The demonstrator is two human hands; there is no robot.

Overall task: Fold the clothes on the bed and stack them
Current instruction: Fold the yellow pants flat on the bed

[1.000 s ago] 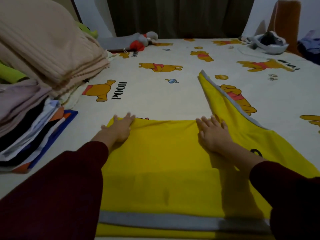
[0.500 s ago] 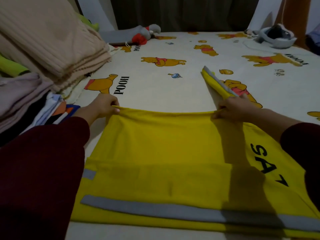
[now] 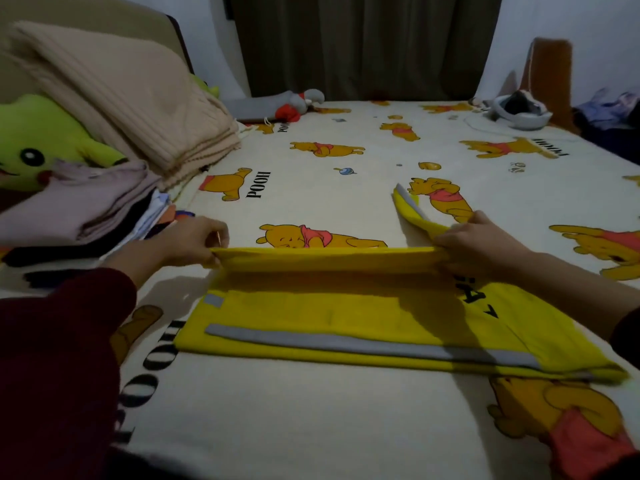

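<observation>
Yellow shirt, grey-striped, lying on the bed; far folded edge lifted, pinched by left hand and right hand. Folded clothes stack at left.

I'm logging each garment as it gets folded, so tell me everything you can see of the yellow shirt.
The yellow shirt is soft knit-looking fabric with grey bands, one along its near edge, and black letters partly hidden at right. It lies on the Pooh-print bedsheet, its far edge lifted, pinched by the left hand and right hand. One sleeve trails away beyond the right hand.
</observation>
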